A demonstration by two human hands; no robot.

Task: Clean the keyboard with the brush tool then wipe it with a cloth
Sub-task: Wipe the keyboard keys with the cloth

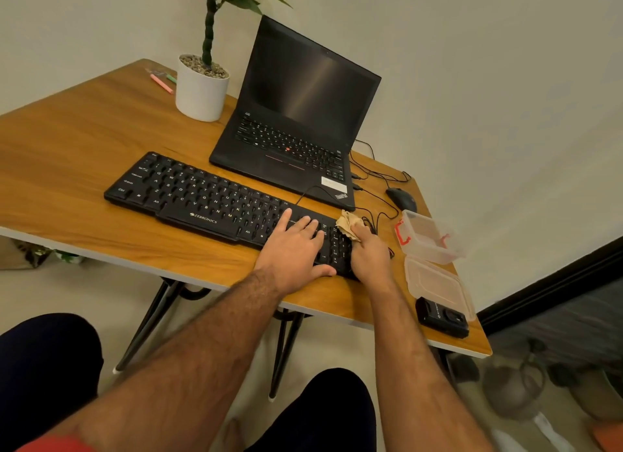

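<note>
Tan cloth (349,226) bunched under right hand (371,259), pressed on far right end of black keyboard (202,195) on wooden counter (84,155). Left hand (293,249) flat, fingers straight, steadying keys. Looks like wiping stage; next probably sweeping leftward along rows, light pressure.

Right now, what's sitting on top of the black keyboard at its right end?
The left hand lies flat on the keyboard, fingers straight. Beside it the right hand presses a tan cloth onto the far right keys. The keys under both hands and the cloth are hidden.
</note>
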